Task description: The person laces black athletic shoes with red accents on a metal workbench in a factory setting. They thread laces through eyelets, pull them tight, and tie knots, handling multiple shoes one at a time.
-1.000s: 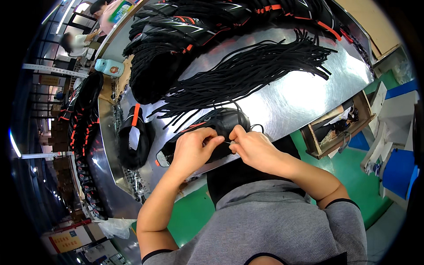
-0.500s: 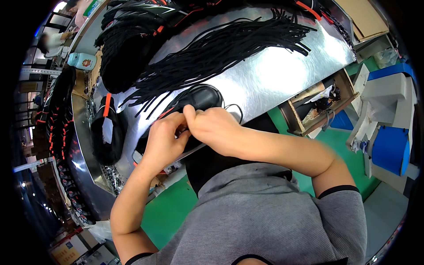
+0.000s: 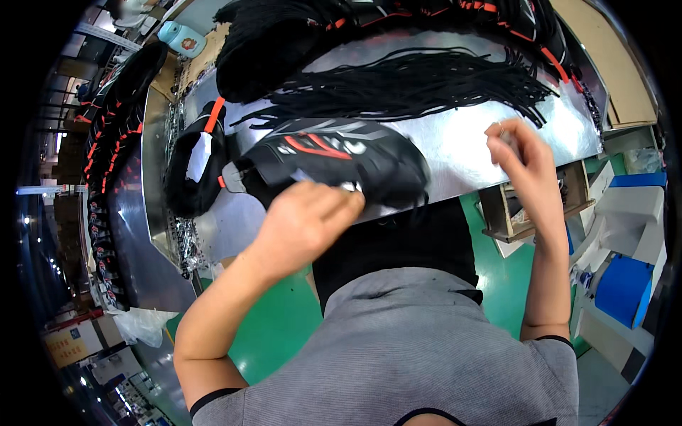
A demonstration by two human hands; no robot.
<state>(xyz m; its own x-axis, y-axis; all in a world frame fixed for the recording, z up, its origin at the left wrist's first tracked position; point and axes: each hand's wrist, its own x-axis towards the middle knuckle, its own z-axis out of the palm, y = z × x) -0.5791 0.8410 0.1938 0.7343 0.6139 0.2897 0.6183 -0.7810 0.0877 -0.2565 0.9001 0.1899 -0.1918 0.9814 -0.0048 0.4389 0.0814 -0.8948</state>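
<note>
A black shoe (image 3: 369, 157) with red and grey markings lies tilted on its side near the table's front edge. Its toe points right and is smeared by motion. My left hand (image 3: 305, 224) is closed on the shoe's near side, at the lacing area; the fingertips are partly hidden. My right hand (image 3: 524, 157) is raised to the right, apart from the shoe. Its thumb and fingers are curled together, and whatever may be between them is too small to make out. Beyond the shoe lies a bundle of black laces (image 3: 398, 85).
Another black shoe (image 3: 190, 167) with a red tab stands at left. More black-and-red shoes (image 3: 284, 53) line the metal table's (image 3: 465, 167) far side. A blue bottle (image 3: 182, 39) is at far left. An open wooden drawer (image 3: 513, 221) juts out at right, near blue-and-white equipment (image 3: 625, 277).
My hands have parted: the right has moved away to the right, while the left stays on the shoe. The shoe has tipped, showing its marked side. The view has shifted.
</note>
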